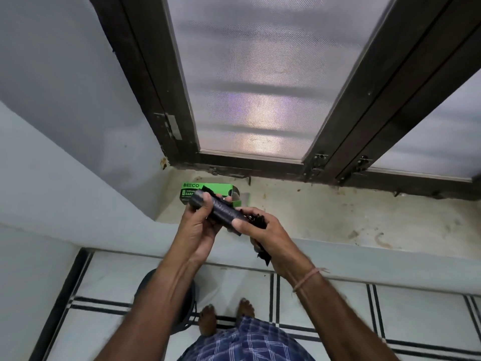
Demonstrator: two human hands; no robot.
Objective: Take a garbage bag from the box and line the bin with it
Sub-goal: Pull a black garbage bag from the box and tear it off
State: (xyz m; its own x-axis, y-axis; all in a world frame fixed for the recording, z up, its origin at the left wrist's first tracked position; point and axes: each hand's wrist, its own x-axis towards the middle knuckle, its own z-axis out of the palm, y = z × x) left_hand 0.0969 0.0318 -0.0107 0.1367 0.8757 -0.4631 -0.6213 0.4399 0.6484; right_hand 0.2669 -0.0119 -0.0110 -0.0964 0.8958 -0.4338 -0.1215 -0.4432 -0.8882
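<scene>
Left hand (201, 217) grips black rolled plastic garbage-bag roll (218, 208), right hand (257, 231) pinches its loose end above window sill (338, 217); a crooked pull could tear the thin film.

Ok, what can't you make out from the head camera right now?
- Bin: mostly behind the left forearm; inside unseen.
- Box: print partly covered by the roll and left hand; contents unseen.
- Loose bag end: crumpled in the right hand; torn off or attached, unclear.
</scene>
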